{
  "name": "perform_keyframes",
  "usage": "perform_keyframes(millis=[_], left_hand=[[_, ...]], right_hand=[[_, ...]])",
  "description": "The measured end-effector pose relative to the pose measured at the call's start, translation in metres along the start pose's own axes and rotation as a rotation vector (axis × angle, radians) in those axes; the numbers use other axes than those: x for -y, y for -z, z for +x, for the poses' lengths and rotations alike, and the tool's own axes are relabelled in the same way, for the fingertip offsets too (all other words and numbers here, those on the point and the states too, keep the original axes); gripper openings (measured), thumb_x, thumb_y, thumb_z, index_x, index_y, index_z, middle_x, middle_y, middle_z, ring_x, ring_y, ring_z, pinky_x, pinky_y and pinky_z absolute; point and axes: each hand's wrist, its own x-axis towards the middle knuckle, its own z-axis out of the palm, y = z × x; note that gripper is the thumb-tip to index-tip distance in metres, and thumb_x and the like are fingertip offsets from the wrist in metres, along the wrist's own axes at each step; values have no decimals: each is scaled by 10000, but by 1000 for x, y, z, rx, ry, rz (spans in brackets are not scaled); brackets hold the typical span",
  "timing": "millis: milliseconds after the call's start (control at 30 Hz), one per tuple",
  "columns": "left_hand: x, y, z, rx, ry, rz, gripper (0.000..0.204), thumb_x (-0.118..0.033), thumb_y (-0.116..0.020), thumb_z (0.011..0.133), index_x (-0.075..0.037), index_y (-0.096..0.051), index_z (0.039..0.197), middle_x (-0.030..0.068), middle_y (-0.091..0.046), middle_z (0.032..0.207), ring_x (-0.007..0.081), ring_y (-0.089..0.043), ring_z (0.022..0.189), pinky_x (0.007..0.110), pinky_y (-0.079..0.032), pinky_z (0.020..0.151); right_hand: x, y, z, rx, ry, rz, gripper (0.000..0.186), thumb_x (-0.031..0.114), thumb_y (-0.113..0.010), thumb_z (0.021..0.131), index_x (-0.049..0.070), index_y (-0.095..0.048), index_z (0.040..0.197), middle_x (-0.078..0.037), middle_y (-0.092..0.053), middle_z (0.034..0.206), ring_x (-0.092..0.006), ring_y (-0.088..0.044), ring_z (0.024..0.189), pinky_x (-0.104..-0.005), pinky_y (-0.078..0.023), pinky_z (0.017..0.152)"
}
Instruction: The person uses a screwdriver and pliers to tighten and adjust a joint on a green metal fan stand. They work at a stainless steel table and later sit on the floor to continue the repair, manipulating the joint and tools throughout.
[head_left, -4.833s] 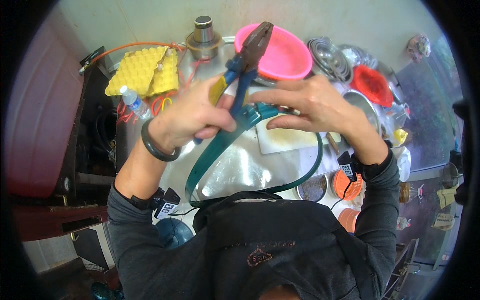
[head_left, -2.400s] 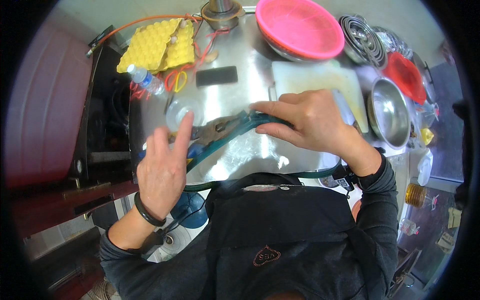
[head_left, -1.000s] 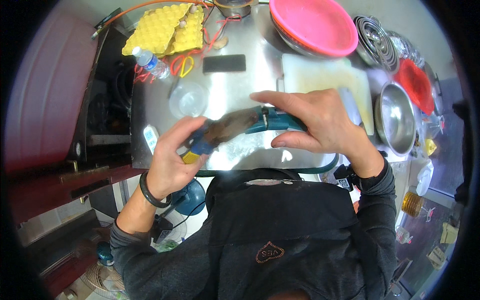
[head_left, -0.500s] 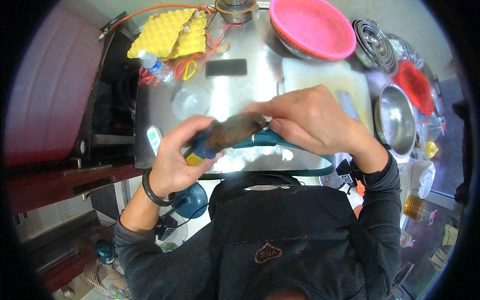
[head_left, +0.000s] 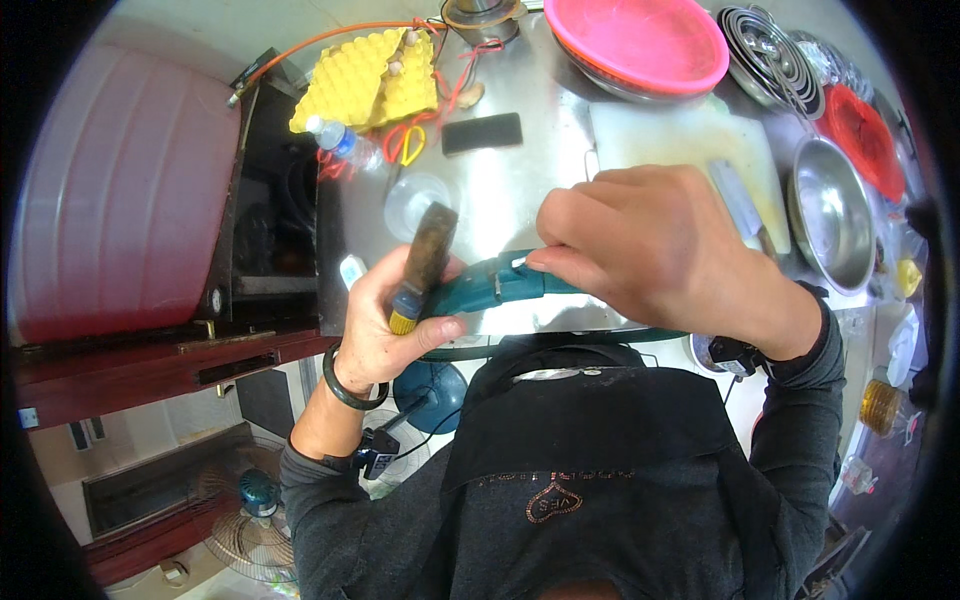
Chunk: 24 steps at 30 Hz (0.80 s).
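The green band (head_left: pixel 522 285) is held between the two hands just above the near edge of the table (head_left: pixel 490 190). It is smooth, glossy and flat; a narrow fitting, too small to make out, crosses it. This upper stretch runs left to right, tilting slightly up toward the right. One end passes behind the left thumb, the other behind the right hand; the lower, darker stretch bows along the table's edge.

The left hand (head_left: pixel 390 315) is closed around the pliers (head_left: pixel 428 245), its thumb on the band. Their brown, rusty-looking head points away from the person, leaning a little right; the blue-and-yellow handles are mostly hidden in the palm, and how the jaws stand cannot be told. The right hand (head_left: pixel 650 240) is curled narrow, thumb at the band's upper edge; whether it pinches something is hidden.

Beyond lie a clear tub (head_left: pixel 415 200), partly behind the pliers, and a flat dark phone (head_left: pixel 482 133). The right hand covers part of the pale board (head_left: pixel 660 135), where a broad-bladed knife (head_left: pixel 736 198) lies. The pink basket (head_left: pixel 650 40) is cut off by the upper edge.
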Motion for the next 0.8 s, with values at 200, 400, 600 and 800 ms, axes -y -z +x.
perform_keyframes(millis=[200,400,600,800], left_hand=[[-2,-7,0,17,0,-7,527,-132,-873,783,-1,-630,1232,64,-671,1137,154,-628,1049,309,-488,968],[-2,-10,0,27,5,-10,543,-128,-872,787,-5,-629,1257,70,-676,1156,156,-633,1063,312,-489,979],[-4,-11,2,41,-19,34,538,-124,-868,795,-12,-628,1263,69,-680,1155,160,-639,1073,318,-492,984],[-6,-13,5,36,-11,71,501,-85,-843,818,-15,-621,1263,66,-679,1148,160,-636,1085,319,-483,997]], right_hand=[[0,-5,-7,-92,17,76,220,174,-784,830,81,-590,875,-67,-534,649,-297,-586,582,-401,-441,518],[2,1,-14,-48,-17,30,209,158,-780,828,80,-594,881,-65,-551,668,-290,-596,599,-392,-452,528],[3,-6,-15,-63,1,51,207,115,-769,816,75,-574,874,-60,-540,689,-287,-581,594,-391,-456,523],[3,0,-14,65,74,-103,236,102,-712,704,56,-552,871,-63,-559,798,-239,-611,781,-360,-521,494]])
